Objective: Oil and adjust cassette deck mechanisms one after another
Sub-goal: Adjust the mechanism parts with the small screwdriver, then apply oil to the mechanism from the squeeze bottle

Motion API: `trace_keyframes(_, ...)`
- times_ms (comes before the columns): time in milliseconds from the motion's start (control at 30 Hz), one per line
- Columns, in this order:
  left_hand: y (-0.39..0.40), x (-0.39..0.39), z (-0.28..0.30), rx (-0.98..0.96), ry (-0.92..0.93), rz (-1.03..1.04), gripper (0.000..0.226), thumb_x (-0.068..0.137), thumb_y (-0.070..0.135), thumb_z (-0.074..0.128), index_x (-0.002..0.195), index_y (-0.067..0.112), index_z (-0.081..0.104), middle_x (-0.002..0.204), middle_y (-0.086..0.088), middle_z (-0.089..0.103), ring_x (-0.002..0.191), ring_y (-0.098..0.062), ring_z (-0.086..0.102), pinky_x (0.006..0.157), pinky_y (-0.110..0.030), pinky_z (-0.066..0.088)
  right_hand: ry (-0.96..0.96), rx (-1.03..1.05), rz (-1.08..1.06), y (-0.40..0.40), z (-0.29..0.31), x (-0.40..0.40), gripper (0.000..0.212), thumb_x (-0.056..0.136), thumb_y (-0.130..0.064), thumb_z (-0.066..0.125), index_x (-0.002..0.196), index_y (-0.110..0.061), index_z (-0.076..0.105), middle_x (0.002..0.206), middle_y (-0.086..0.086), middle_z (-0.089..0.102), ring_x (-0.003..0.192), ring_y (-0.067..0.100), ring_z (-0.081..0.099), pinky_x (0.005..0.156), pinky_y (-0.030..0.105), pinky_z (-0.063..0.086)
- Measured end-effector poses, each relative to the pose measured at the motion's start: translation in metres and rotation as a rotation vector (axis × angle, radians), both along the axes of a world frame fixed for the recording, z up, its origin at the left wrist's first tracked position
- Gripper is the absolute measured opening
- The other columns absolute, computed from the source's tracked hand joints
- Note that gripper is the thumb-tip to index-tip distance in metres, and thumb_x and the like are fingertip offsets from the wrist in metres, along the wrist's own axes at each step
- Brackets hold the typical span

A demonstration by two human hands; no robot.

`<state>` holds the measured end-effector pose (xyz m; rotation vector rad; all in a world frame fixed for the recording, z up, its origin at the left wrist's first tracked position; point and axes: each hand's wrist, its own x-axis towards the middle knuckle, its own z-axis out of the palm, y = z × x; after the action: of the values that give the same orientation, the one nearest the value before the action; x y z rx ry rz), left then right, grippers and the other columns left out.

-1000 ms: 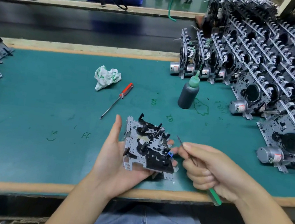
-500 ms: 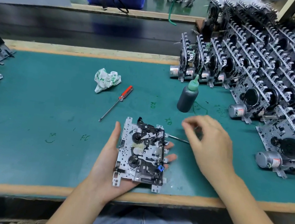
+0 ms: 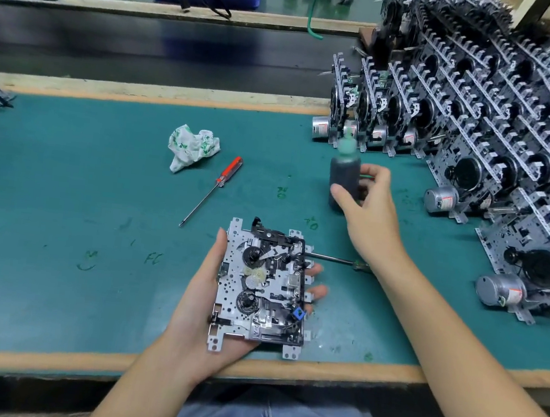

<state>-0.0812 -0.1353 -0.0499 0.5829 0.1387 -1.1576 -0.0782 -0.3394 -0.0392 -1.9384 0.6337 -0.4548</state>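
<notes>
From the head camera, one cassette deck mechanism (image 3: 262,289) lies flat on the open palm of the left hand (image 3: 201,302), over the near edge of the green mat (image 3: 62,201); the thumb runs along its left edge and the fingertips (image 3: 317,290) show past its right edge, so it is cradled rather than clamped. The right hand (image 3: 367,212) is curled around one dark oil bottle (image 3: 344,178) with a green nozzle, thumb in front and fingers behind; whether the bottle is lifted off the mat cannot be told.

Two screwdrivers lie on the mat: a red-handled screwdriver (image 3: 214,189) to the left of the bottle, and a green-handled screwdriver (image 3: 338,259) whose shaft reaches the mechanism's right edge, its handle partly hidden under the right forearm. One crumpled cloth (image 3: 193,147), white with green print, sits just beside the red handle.

On the right stand rows of finished mechanisms (image 3: 479,146), too many and too blurred to count; three silver motors (image 3: 441,199) face the camera along the front edge.

Green pen marks on the mat read "FC" (image 3: 154,258); other scribbles are illegible, as are the motor labels.
</notes>
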Motion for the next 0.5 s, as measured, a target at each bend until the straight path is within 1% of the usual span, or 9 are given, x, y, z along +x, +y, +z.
trace_keyframes(67, 0.000, -0.001, 0.001, -0.002, -0.001, -0.004, 0.076, 0.083, 0.064, 0.040, 0.121, 0.002, 0.062, 0.130, -0.026, 0.055, 0.117, -0.044, 0.055, 0.098, -0.054, 0.044, -0.108, 0.066, 0.034, 0.005, 0.010, -0.008, 0.018, 0.093, -0.022, 0.056, 0.101, -0.027, 0.041, 0.091, -0.010, 0.056, 0.072, 0.010, 0.054, 0.072, 0.031, 0.043)
trace_keyframes(100, 0.001, -0.001, 0.001, -0.003, 0.000, -0.003, 0.076, 0.083, 0.064, 0.041, 0.121, 0.002, 0.062, 0.130, -0.026, 0.055, 0.116, -0.044, 0.055, 0.098, -0.054, 0.044, -0.188, 0.126, 0.049, 0.007, 0.014, -0.012, 0.014, 0.091, -0.023, 0.055, 0.097, -0.029, 0.044, 0.086, -0.010, 0.057, 0.064, 0.010, 0.055, 0.069, 0.032, 0.046)
trace_keyframes(167, 0.001, -0.001, 0.001, -0.003, 0.004, 0.002, 0.076, 0.084, 0.064, 0.040, 0.121, 0.002, 0.062, 0.130, -0.026, 0.055, 0.116, -0.044, 0.055, 0.097, -0.054, 0.044, -0.329, 0.297, 0.078, 0.010, 0.021, -0.025, 0.011, 0.085, -0.025, 0.055, 0.094, -0.028, 0.051, 0.078, -0.009, 0.063, 0.054, 0.012, 0.054, 0.061, 0.028, 0.049)
trace_keyframes(200, 0.001, -0.001, 0.000, -0.002, 0.005, 0.004, 0.076, 0.084, 0.065, 0.039, 0.121, 0.002, 0.062, 0.130, -0.027, 0.054, 0.117, -0.044, 0.055, 0.098, -0.054, 0.044, -0.390, 0.430, 0.094, 0.011, 0.023, -0.031, 0.013, 0.083, -0.025, 0.056, 0.096, -0.025, 0.056, 0.079, -0.008, 0.064, 0.054, 0.012, 0.053, 0.058, 0.025, 0.049)
trace_keyframes(267, 0.001, -0.001, -0.001, 0.005, 0.004, 0.010, 0.076, 0.085, 0.065, 0.038, 0.121, 0.002, 0.062, 0.130, -0.026, 0.054, 0.117, -0.044, 0.055, 0.099, -0.055, 0.043, -0.486, 0.786, 0.121, 0.016, 0.023, -0.043, 0.020, 0.082, -0.026, 0.059, 0.098, -0.014, 0.060, 0.085, -0.001, 0.065, 0.056, 0.010, 0.051, 0.055, 0.022, 0.047)
trace_keyframes(333, 0.001, -0.001, -0.001, 0.007, 0.007, 0.015, 0.076, 0.085, 0.065, 0.038, 0.121, 0.002, 0.062, 0.130, -0.026, 0.054, 0.117, -0.044, 0.055, 0.099, -0.056, 0.041, -0.535, 1.070, 0.059, 0.019, 0.024, -0.050, 0.024, 0.081, -0.035, 0.064, 0.089, -0.012, 0.062, 0.077, 0.001, 0.065, 0.051, 0.006, 0.048, 0.048, 0.018, 0.044)
trace_keyframes(367, 0.001, -0.001, -0.001, 0.005, 0.008, 0.017, 0.076, 0.085, 0.065, 0.038, 0.121, 0.002, 0.063, 0.130, -0.026, 0.055, 0.116, -0.043, 0.055, 0.099, -0.056, 0.041, -0.544, 1.146, 0.008, 0.020, 0.023, -0.053, 0.026, 0.079, -0.041, 0.065, 0.080, -0.015, 0.065, 0.071, -0.001, 0.064, 0.046, 0.005, 0.045, 0.043, 0.016, 0.041)
trace_keyframes(433, 0.001, -0.002, 0.000, 0.001, 0.001, 0.017, 0.075, 0.084, 0.064, 0.039, 0.120, 0.003, 0.063, 0.130, -0.026, 0.055, 0.116, -0.044, 0.055, 0.098, -0.056, 0.043, -0.537, 1.171, -0.074, 0.023, 0.021, -0.056, 0.031, 0.071, -0.048, 0.062, 0.065, -0.018, 0.065, 0.063, -0.003, 0.060, 0.040, 0.002, 0.039, 0.035, 0.013, 0.034)
trace_keyframes(500, 0.001, -0.002, 0.001, 0.004, -0.009, 0.015, 0.074, 0.084, 0.064, 0.040, 0.120, 0.003, 0.063, 0.130, -0.026, 0.055, 0.116, -0.044, 0.055, 0.098, -0.056, 0.042, -0.524, 1.081, -0.113, 0.029, 0.017, -0.058, 0.035, 0.070, -0.051, 0.060, 0.067, -0.015, 0.058, 0.059, -0.002, 0.054, 0.037, 0.001, 0.036, 0.031, 0.012, 0.029)
